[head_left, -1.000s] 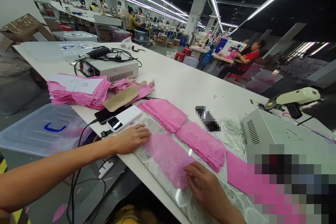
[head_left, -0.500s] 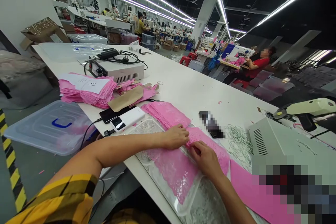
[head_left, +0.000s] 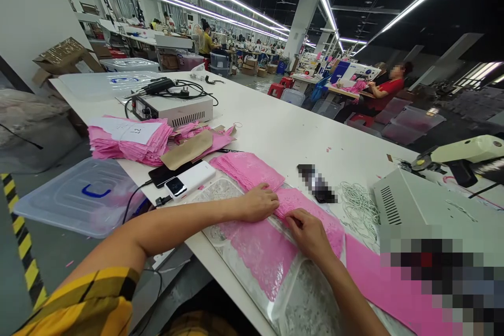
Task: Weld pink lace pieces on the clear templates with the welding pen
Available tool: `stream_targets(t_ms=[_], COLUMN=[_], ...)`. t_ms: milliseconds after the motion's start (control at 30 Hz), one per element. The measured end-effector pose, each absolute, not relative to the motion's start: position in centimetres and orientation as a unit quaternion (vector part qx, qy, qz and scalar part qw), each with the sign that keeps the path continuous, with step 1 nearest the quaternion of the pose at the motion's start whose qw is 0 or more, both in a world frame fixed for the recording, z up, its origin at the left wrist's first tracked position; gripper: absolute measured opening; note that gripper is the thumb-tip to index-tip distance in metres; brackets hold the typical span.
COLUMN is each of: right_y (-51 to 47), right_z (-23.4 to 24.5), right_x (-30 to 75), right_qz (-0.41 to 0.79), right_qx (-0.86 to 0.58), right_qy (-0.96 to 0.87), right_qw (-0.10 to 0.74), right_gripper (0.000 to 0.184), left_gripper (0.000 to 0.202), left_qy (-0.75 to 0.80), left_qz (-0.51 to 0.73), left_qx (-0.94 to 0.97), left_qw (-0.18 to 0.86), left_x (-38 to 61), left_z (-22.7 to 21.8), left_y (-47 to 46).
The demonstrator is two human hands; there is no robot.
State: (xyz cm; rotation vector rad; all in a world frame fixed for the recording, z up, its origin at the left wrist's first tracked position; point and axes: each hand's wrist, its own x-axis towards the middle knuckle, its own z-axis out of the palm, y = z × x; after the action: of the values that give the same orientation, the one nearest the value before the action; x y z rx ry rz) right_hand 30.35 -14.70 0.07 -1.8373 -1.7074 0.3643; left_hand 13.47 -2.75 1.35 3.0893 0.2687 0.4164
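Note:
My left hand rests across the joint between two stacks of pink fabric pieces, its fingers bent down and closed at the fabric edge. Just right of it, my right hand pinches at the near edge of the right-hand pink fabric stack. The left-hand pink fabric stack lies beyond my left hand. Below both hands, a scallop-edged pink fabric piece lies on a clear plastic lid. Fingertips of both hands are partly hidden.
A white power bank, a paper-topped pink bundle and a grey device with cables lie to the left. Rightward are a pixelated dark object, tangled pale cords, a pink sheet and a grey box machine.
The view has shifted slightly. My left hand has slid a little to the left along the fabric, and the gap between my hands looks slightly wider. My right hand stays at the edge.

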Motion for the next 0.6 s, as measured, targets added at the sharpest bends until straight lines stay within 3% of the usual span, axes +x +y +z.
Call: stream_targets(t_ms=[367,600], right_y=[-14.3,-12.6], right_z=[1.5,2.2], right_x=[29.1,29.1], right_qz=[0.106,0.091], right_qx=[-0.705,-0.731], right_qy=[-0.617,-0.542], right_qw=[0.333,0.406], right_gripper=[0.036,0.026], left_gripper=[0.009,0.017], left_qy=[0.077,0.17], left_qz=[0.168,0.234], left_qx=[0.982,0.953], left_qw=[0.036,0.087], left_x=[13.7,14.7], left_z=[2.0,3.0], left_y=[-2.5,-4.0])
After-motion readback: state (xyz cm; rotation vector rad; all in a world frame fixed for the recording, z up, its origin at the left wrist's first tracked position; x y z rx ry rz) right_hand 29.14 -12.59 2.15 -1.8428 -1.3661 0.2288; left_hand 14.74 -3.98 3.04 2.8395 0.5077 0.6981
